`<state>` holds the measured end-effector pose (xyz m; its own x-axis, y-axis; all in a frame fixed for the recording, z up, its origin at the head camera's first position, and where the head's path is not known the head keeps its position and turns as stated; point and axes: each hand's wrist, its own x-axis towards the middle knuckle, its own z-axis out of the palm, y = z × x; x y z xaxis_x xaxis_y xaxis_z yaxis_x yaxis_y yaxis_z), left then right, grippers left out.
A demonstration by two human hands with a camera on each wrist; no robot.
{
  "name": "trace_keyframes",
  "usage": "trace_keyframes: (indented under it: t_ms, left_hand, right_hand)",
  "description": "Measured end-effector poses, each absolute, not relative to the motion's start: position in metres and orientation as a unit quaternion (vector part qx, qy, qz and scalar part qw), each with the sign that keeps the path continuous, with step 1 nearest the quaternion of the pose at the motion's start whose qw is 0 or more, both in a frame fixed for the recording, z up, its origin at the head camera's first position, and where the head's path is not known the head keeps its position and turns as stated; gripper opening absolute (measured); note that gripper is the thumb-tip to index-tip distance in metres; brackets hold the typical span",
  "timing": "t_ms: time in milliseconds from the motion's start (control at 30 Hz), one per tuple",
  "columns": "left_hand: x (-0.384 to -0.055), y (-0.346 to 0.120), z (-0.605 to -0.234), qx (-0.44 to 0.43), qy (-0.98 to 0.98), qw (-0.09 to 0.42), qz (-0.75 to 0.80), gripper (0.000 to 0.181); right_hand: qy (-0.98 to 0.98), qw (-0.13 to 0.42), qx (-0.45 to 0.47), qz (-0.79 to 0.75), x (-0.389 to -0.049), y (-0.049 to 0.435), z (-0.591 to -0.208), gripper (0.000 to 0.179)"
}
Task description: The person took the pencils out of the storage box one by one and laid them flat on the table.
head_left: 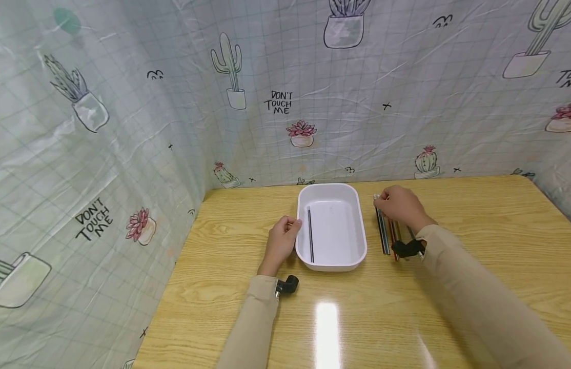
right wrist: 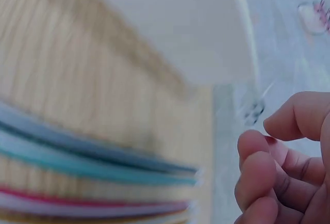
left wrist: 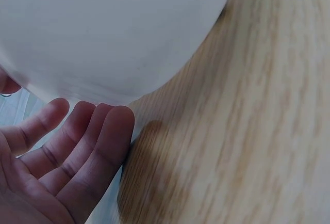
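Note:
A white plastic tray [head_left: 338, 262] stands on the table with one dark pencil [head_left: 310, 236] lying lengthwise in it near the left wall. My left hand [head_left: 282, 241] holds the tray's left side, thumb at the rim and fingertips [left wrist: 117, 118] against the outer wall. To the right of the tray, several pencils [head_left: 383, 233] in dark, blue and red tones lie side by side. My right hand [head_left: 402, 207] hovers over their far ends. Its thumb and loosely bent fingers [right wrist: 258, 170] have nothing between them in the right wrist view; the pencils [right wrist: 98, 157] lie beside the fingertips. The hand partly hides the pencils in the head view.
The wooden table [head_left: 221, 246] meets a cloth backdrop [head_left: 262, 159] printed with potted cacti just behind the tray. The cloth also runs along the left side. Black wrist cameras [head_left: 287, 284] are strapped to both wrists.

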<state>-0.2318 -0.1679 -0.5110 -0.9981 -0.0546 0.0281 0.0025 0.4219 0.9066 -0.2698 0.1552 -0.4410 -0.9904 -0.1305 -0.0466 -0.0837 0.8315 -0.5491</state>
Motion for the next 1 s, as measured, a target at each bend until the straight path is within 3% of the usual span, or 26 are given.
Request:
trace_keyframes:
  t_ms: [500, 1000]
  left_hand:
    - [-0.233, -0.17, -0.507, 0.017, -0.844, 0.019, -0.536, 0.03]
    - [-0.234, -0.17, -0.505, 0.024, -0.843, 0.006, -0.537, 0.03]
  right_hand:
    - [0.936, 0.083, -0.095, -0.329, -0.279, 0.083, -0.411, 0.022]
    - [0.939, 0.145, -0.113, -0.29, -0.298, 0.024, -0.428, 0.025]
